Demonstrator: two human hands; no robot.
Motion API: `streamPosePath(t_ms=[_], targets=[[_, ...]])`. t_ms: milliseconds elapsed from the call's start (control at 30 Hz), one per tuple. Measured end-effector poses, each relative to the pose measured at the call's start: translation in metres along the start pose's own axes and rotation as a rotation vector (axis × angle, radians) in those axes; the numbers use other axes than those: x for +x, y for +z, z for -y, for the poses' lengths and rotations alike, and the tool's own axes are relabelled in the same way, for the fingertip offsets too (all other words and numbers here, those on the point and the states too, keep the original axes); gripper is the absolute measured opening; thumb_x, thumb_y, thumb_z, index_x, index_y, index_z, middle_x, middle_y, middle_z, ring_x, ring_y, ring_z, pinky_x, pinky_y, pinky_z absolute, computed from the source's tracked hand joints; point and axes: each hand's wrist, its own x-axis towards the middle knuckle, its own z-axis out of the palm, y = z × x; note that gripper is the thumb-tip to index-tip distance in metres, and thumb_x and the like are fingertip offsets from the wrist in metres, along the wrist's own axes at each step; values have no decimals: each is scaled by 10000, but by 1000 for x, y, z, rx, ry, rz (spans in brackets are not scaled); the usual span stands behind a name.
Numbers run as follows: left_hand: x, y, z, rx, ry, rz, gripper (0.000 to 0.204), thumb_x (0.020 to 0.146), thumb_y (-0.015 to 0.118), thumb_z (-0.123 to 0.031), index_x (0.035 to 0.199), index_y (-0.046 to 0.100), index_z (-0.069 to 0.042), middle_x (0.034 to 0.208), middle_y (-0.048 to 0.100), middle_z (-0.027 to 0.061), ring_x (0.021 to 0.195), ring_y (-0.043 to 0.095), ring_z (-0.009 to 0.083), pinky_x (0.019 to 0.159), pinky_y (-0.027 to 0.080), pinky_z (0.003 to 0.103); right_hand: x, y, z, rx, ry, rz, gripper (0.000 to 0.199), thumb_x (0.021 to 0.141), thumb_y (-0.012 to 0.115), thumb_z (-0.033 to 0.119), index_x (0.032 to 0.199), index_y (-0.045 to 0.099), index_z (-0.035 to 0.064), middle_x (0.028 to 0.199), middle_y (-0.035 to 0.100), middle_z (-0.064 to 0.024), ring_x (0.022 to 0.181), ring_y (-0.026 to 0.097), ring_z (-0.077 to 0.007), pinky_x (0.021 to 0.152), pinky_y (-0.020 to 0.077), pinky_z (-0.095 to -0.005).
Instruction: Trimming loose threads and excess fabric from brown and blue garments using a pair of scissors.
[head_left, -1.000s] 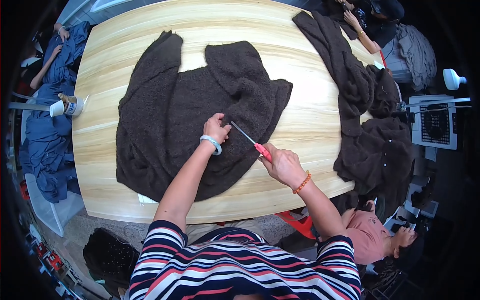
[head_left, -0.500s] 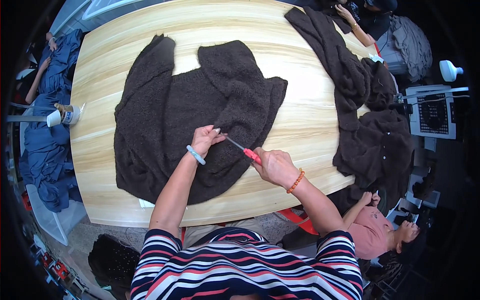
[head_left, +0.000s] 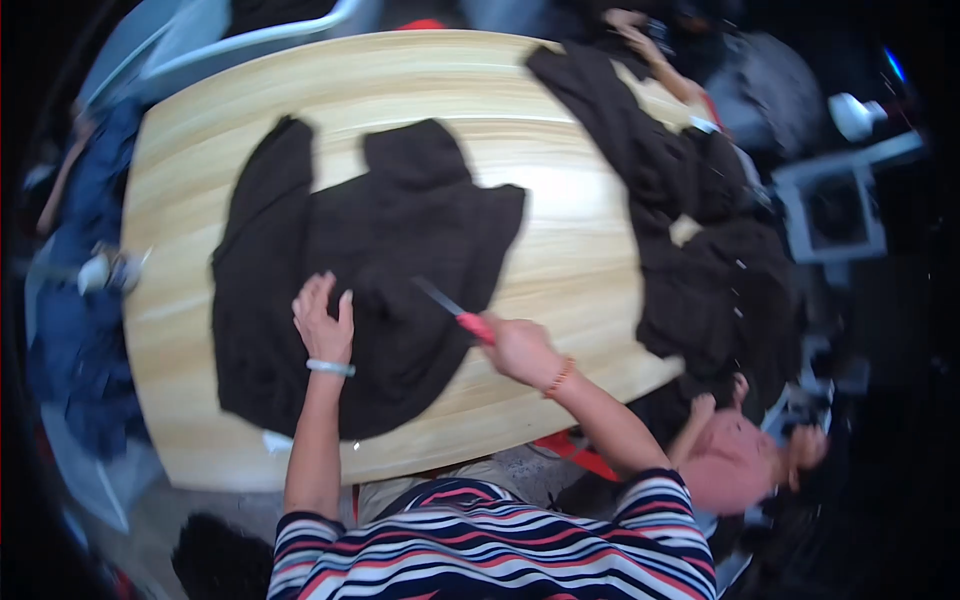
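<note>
A dark brown knitted sweater (head_left: 270, 300) lies spread on the wooden table, its sleeves pointing to the far side. Over its left-middle part is my left hand (head_left: 324, 322), fingers stretched and thumb apart, holding nothing. My right hand (head_left: 522, 352) is closed round the red handle of a slim metal-shafted tool (head_left: 438, 294). The tool's shaft points far-left over the sweater; blur hides the exact shape of its tip, and I cannot tell whether it touches the knit.
More dark garments (head_left: 690, 260) are heaped along the table's right side. A co-worker in pink (head_left: 730, 460) sits at the near right; another person's arm (head_left: 660, 65) reaches in at the far right. Blue fabric (head_left: 85, 330) and a white cup (head_left: 95, 273) are at the left edge.
My left hand has let go of the knit at the tool's tip, moved left and opened. My right hand still grips the tool, now clear of the left fingers. The whole view has shifted and blurred.
</note>
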Motion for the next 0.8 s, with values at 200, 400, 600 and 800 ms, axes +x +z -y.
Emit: streamPosePath(t_ms=[200,400,600,800], targets=[[-14,-20,74,215,-363,19,430,762,727,-208,1142,591,-59,998,638,147,915,603,359,822,491,430,-11,-6,-8,-44,-25,-3,258,888,595,291,1063,568,104,738,647,-197,733,640,-408,668,492,-510],[-61,-7,-22,-322,141,287,116,769,676,-89,879,656,-58,843,610,125,812,608,320,725,502,389,14,-14,27,-97,-85,61,257,894,600,300,1051,556,101,724,642,-190,730,638,-407,677,492,-496],[-79,-81,-6,34,-80,-92,499,729,746,-235,1173,596,-62,1181,546,166,1087,508,377,945,380,502,49,-25,69,-123,-156,31,250,888,609,273,1052,554,92,744,639,-212,749,639,-410,688,495,-496],[-122,-123,142,399,-845,-250,597,759,742,-245,1271,509,-45,1350,433,237,1237,421,402,1014,347,485,74,-12,108,-100,-244,68,252,874,620,252,1053,546,90,808,636,-217,808,624,-428,707,486,-493]])
